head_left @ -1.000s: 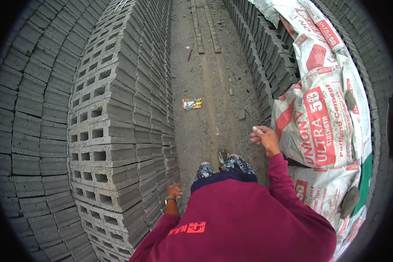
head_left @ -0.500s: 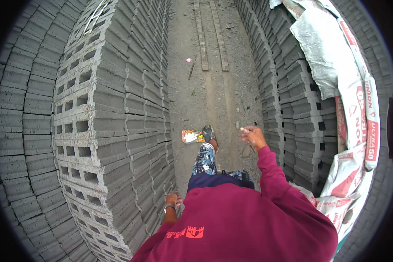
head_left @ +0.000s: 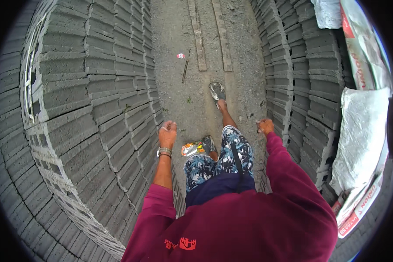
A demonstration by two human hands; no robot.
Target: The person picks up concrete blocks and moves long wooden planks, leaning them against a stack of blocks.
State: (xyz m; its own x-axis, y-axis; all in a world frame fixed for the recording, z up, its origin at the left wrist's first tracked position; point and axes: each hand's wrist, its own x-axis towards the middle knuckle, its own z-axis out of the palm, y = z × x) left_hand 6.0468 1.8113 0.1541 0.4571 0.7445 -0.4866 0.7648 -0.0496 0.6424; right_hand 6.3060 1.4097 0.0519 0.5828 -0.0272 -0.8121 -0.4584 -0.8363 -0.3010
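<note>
My left hand (head_left: 167, 134) is out in front of me over the gravel, close to the tall stack of grey hollow concrete blocks (head_left: 70, 135) on the left. Its fingers curl loosely, and nothing shows in them. A watch or bracelet (head_left: 164, 151) circles that wrist. On the other side, my right hand (head_left: 265, 126) hangs beside the right-hand block stack (head_left: 299, 96), with fingers curled in and no object visible. Neither hand appears to touch the blocks. One shoe (head_left: 217, 91) is well forward on the path; the other shoe (head_left: 208, 143) is nearer.
Two long wooden planks (head_left: 222, 39) lie lengthwise on the gravel path (head_left: 170, 91) ahead. A crumpled colourful wrapper (head_left: 192, 149) is by my rear foot. A thin stick (head_left: 185, 72) and a small red-white scrap (head_left: 180, 56) lie farther on. White sacks (head_left: 360, 135) drape the right stack.
I have stepped forward along the path, one foot now ahead. My left hand has swung up and forward; my right hand's fingers have curled in. The stacks and sacks have shifted back past me.
</note>
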